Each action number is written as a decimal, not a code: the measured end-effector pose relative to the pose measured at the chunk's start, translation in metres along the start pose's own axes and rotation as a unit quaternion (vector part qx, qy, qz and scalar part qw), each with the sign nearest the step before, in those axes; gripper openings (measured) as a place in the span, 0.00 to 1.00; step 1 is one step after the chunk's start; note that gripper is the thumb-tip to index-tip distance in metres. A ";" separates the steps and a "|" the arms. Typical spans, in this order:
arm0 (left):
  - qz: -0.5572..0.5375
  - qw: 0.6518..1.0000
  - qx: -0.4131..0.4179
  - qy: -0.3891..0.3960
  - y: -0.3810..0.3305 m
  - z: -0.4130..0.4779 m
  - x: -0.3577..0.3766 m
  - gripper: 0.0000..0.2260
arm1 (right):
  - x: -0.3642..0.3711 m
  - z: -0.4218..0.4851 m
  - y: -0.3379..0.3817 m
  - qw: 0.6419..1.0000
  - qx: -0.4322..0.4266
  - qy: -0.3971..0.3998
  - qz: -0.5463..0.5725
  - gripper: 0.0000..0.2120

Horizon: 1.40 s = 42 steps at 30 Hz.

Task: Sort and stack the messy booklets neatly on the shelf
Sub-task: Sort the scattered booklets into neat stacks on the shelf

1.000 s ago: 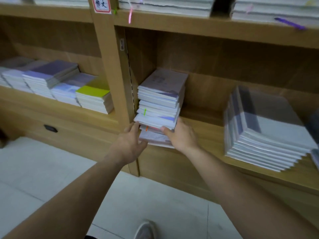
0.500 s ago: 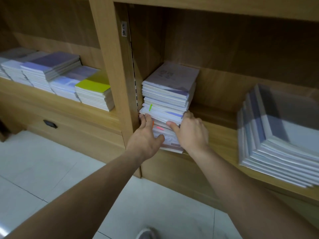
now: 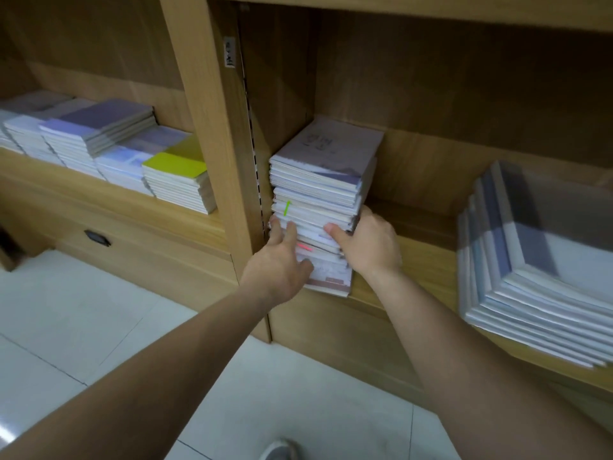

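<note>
left hand: grip spread, pressing tall uneven stack of white paper booklets (near face) | right hand: grip clasping its right edge

Left hand presses flat against the stack of booklets on the shelf; right hand grips its side

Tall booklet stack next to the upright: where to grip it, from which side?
Come from the front and the open right side. The booklet stack stands close against the upright on its left, so no finger room there. Its lowest booklets jut past the shelf edge, likely giving purchase underneath; clamp the lower front corners, since ragged layers may slip.
</note>
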<state>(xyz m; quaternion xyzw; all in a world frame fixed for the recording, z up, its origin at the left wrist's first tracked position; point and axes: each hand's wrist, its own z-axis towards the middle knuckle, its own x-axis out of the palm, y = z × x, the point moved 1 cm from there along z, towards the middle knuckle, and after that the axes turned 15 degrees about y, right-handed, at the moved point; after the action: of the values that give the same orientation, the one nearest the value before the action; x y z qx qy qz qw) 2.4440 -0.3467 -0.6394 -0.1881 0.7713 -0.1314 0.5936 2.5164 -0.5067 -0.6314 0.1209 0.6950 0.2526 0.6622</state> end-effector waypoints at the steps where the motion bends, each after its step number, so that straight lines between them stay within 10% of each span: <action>1: 0.006 1.000 0.016 0.008 0.008 -0.005 0.004 0.35 | 0.001 -0.006 -0.004 1.000 -0.003 0.017 0.021 0.32; 9: 0.057 0.995 0.070 -0.034 0.041 -0.025 0.018 0.22 | 0.031 -0.055 -0.039 0.988 -0.068 0.101 -0.091 0.48; 20: 0.064 0.982 0.104 -0.146 0.043 -0.009 0.014 0.07 | 0.033 -0.058 -0.034 0.993 -0.062 0.046 -0.091 0.42; 42: -0.058 0.969 -0.009 -0.241 0.017 0.035 0.016 0.10 | 0.042 -0.021 -0.016 0.997 0.050 -0.038 -0.036 0.30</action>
<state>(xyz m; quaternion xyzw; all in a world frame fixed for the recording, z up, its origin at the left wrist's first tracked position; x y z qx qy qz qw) 2.4721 -0.3383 -0.6695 -0.2642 0.5946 -0.1100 0.7514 2.4948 -0.5033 -0.6756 0.1386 0.6852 0.1890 0.6896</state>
